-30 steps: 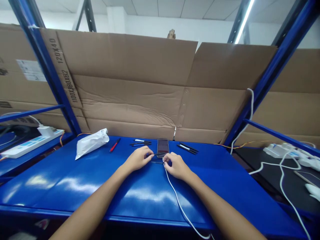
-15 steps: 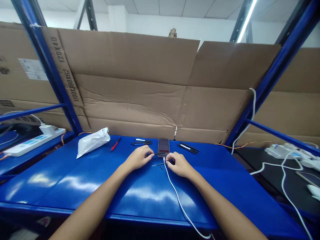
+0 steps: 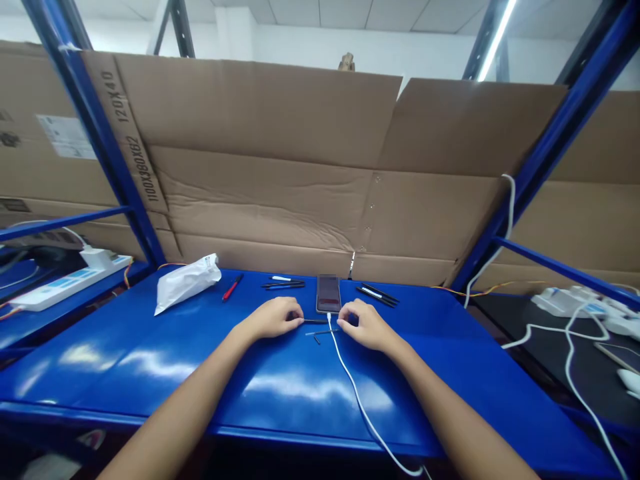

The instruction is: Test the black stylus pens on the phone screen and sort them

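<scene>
My left hand [image 3: 278,317] pinches one end of a thin dark pen part [image 3: 315,321], which points right, just below the phone. Across the cable, my right hand [image 3: 364,323] has its fingertips pressed together; what they hold is too small to make out. The phone [image 3: 329,293] lies face up beyond both hands, with a white cable [image 3: 350,379] at its near end. A thin refill-like stick [image 3: 319,333] and a small black piece [image 3: 317,340] lie on the blue table between the hands.
Dark pens [image 3: 284,286] lie left of the phone, more pens [image 3: 377,295] right of it. Farther left are a red pen [image 3: 232,288] and a white plastic bag [image 3: 187,283]. Cardboard [image 3: 270,167] stands behind the blue table [image 3: 200,360]. Power strips [image 3: 65,283] flank the table.
The dark pen part in my left hand has come down from the phone's lower edge and sits nearer me. My right hand has shifted slightly right. The small black piece has moved slightly left.
</scene>
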### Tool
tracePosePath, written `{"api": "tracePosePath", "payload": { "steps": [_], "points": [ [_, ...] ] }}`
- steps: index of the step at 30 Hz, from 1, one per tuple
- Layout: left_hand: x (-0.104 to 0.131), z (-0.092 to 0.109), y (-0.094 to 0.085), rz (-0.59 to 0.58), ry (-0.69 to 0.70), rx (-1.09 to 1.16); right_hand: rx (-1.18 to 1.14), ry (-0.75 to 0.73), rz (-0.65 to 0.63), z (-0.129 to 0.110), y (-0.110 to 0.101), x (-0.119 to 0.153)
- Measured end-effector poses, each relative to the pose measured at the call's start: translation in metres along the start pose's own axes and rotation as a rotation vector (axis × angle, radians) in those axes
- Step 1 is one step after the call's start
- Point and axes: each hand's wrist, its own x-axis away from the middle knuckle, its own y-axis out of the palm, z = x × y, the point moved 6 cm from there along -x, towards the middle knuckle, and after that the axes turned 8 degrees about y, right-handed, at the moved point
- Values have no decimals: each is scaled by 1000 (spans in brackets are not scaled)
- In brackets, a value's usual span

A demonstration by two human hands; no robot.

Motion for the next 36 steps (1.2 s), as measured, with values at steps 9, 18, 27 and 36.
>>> {"api": "tracePosePath", "payload": {
  "steps": [9, 18, 27, 36],
  "points": [
    [-3, 38, 1, -90, 177, 99, 1, -21, -12, -1, 1, 1],
    [-10, 45, 12, -68, 186, 43, -202, 40, -49, 6, 9, -1],
    [-14, 48, 6, 112, 108, 182, -292, 69, -41, 3, 17, -3],
    [-15, 45, 6, 128, 98, 199, -272, 70, 10, 5, 14, -4]
  ]
}}
